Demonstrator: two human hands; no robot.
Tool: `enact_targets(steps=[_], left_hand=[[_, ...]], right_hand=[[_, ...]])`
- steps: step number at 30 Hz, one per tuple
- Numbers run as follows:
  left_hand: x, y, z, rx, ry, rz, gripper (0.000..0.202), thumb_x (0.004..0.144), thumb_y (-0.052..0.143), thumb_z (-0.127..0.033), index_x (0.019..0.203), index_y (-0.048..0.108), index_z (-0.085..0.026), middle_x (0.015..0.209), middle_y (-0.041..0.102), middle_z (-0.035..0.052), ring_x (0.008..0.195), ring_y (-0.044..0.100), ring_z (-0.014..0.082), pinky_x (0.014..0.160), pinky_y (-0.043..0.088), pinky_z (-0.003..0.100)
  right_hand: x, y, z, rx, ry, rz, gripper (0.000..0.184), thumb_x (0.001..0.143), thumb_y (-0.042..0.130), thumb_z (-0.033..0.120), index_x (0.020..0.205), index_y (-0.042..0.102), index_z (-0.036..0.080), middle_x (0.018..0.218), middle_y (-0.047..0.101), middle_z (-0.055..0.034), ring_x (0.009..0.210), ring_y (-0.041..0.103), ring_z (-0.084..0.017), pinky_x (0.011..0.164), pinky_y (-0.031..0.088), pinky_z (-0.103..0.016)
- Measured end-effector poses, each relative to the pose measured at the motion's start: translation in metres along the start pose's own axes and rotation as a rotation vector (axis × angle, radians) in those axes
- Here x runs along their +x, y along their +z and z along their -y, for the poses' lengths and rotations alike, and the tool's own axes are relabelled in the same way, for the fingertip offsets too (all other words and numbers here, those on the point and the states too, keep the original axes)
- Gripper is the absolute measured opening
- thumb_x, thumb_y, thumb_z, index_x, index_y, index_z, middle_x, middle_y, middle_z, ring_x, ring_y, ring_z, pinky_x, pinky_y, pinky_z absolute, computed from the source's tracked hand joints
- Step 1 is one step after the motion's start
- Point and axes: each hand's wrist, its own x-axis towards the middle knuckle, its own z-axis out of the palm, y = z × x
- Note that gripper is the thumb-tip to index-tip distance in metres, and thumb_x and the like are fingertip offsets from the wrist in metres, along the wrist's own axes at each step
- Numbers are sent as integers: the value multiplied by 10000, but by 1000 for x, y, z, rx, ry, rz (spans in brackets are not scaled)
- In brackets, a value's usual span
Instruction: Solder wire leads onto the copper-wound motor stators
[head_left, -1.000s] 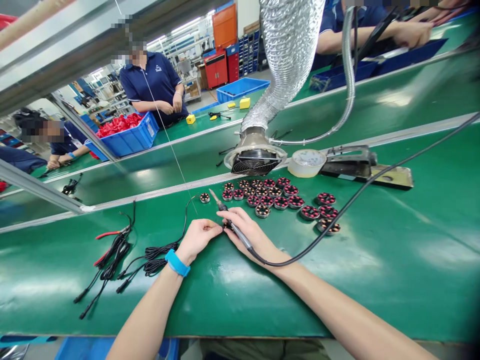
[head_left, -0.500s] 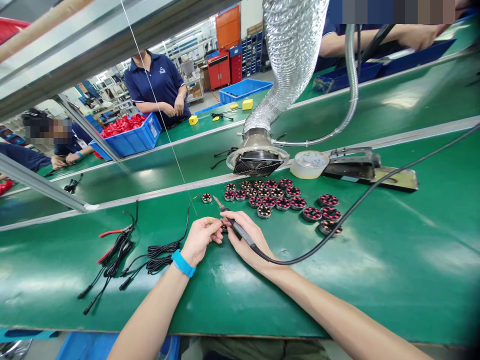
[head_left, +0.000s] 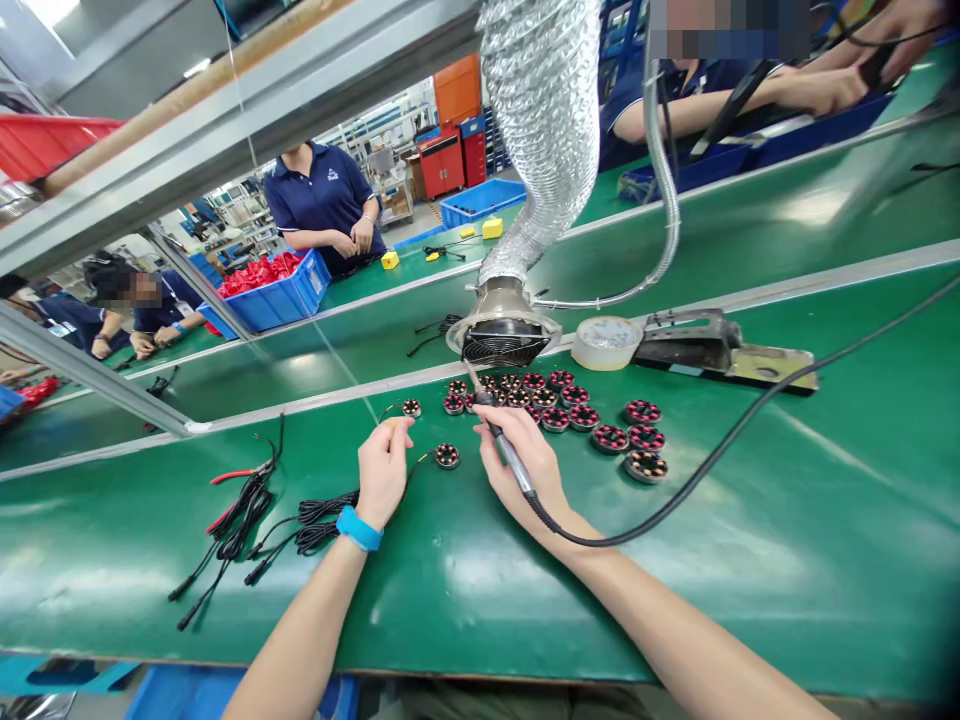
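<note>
My right hand [head_left: 523, 452] is closed around a soldering iron [head_left: 512, 462], whose tip points up and away over the near end of a group of motor stators [head_left: 555, 418]. Pinched together, the fingers of my left hand [head_left: 384, 468] meet a thin solder wire [head_left: 345, 368] that comes down from overhead. Between my hands a single stator [head_left: 447, 456] lies flat on the bench, with a cable lead running from it under my left hand. Another wired stator [head_left: 411, 407] sits just beyond my left fingertips.
Coiled black cables [head_left: 319, 522] and red-handled pliers [head_left: 231, 477] lie at the left. A fume extraction hood [head_left: 502, 335] hangs behind the stators, with a roll of tape [head_left: 606, 342] and a metal holder [head_left: 720, 350] to its right. The iron's cord [head_left: 705, 465] crosses the right side. Co-workers sit and stand beyond.
My hands have moved apart. The stator they were holding now lies on the bench. The iron has shifted slightly right, its tip over the stator group, and the view has turned somewhat.
</note>
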Motion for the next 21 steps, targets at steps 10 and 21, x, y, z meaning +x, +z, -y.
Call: enact_targets(steps=[10,21], left_hand=[[24,13,-30,805,297,655,359,881,695,-490,1096,692,-203,1324,547,129,877,713,259,780,563,374],[82,-8,0,854,132,767,453,822,757,-470,1232,673,-295,1348,548,158,959,704,322,868,539,441]], right_hand=[[7,-8,6,-2,-50,-106,408,941,550,87,1298,616,273,1096,654,-82,958,692,-215,888,575,-383],[6,-9,12,1,-55,-108,377,930,577,65,1253,631,252,1055,671,-78,951,686,-213,857,556,-372]])
